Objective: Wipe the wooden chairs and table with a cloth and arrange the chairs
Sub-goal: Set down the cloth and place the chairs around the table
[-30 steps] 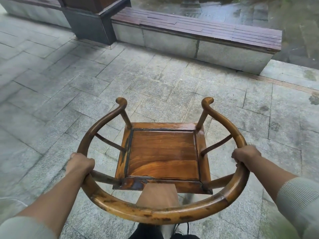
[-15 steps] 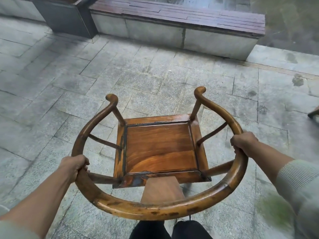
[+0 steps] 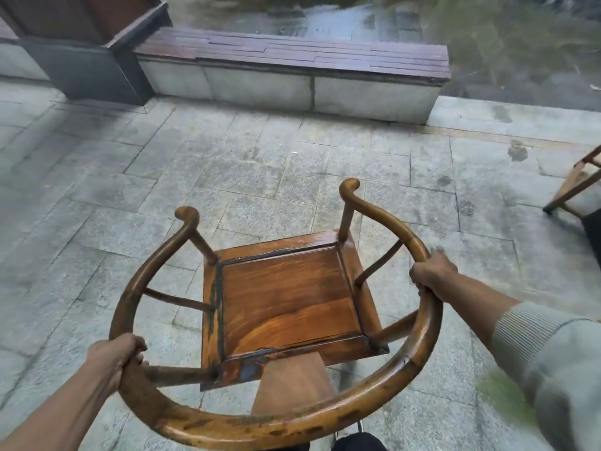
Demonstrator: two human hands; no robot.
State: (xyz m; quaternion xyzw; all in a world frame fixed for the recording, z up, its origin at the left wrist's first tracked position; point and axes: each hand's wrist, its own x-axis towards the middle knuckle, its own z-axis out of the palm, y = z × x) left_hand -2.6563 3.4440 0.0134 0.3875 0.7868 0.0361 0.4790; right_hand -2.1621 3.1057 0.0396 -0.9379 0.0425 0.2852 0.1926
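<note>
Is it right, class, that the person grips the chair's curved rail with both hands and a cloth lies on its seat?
Not quite. The head view shows the left hand and right hand gripping the chair rail, but the seat is bare: no cloth lies on it.

Amber-brown streaked chair (image 3: 286,297), grey speckled paving (image 3: 227,164)

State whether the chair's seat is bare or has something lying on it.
Bare: the seat shows only glossy wood, nothing on it.

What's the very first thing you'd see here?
A brown wooden chair with a curved horseshoe rail fills the middle, its shiny seat facing up. The left hand and right hand grip that rail on either side. Behind it runs a long stone bench with dark wooden slats.
</note>
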